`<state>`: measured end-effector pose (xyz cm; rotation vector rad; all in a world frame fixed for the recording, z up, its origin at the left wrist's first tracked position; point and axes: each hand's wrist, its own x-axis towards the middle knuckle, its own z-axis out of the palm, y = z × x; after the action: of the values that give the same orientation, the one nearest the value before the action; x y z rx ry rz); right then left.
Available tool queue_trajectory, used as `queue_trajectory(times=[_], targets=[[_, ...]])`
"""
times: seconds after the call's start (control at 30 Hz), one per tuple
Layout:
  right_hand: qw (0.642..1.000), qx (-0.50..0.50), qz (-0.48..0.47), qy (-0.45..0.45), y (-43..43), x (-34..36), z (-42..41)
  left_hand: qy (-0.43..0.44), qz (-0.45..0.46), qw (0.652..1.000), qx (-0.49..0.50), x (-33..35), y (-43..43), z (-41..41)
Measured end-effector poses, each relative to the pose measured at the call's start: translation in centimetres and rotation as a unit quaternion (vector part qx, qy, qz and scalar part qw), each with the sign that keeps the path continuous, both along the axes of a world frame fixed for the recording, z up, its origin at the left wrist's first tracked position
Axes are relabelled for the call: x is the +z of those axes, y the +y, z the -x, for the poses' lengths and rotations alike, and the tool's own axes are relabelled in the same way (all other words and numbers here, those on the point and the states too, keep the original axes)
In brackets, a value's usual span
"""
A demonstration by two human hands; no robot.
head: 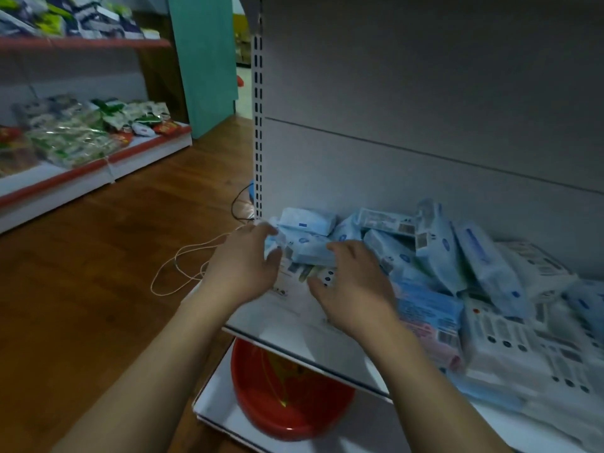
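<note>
A heap of light-blue and white soft packs (457, 263) lies on a white shop shelf (294, 325). Both hands are at the heap's left end. My left hand (242, 263) grips the left end of a light-blue pack (310, 246), thumb on its front. My right hand (353, 286) curls over the same small stack from the right, fingers on top and thumb against a white pack (294, 273) underneath. The rest of the white pack is hidden by my hands.
A red plastic basin (287, 393) sits on the lower shelf below. The slotted shelf upright (258, 125) stands just behind my left hand. A thin cord (183, 259) loops on the wooden floor. Another shelf of snack bags (75, 138) stands at the left.
</note>
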<state>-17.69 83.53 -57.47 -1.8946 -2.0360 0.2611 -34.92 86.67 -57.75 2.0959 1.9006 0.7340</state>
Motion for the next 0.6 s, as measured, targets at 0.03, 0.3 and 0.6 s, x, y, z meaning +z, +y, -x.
queue_trajectory(times=[0.03, 0.3, 0.6], targets=[[1.000, -0.011, 0.006, 0.001, 0.7, 0.2, 0.2, 0.002, -0.010, 1.000, -0.003, 0.3, 1.3, -0.1], [0.996, -0.071, 0.038, 0.046, 4.5, -1.8, 3.1, 0.004, 0.079, 0.995, -0.057, 1.4, 9.7, -2.0], [0.993, -0.112, -0.007, 0.039, 5.5, -3.8, 4.1, 0.047, 0.152, 0.987, -0.012, 0.4, 13.6, -6.1]])
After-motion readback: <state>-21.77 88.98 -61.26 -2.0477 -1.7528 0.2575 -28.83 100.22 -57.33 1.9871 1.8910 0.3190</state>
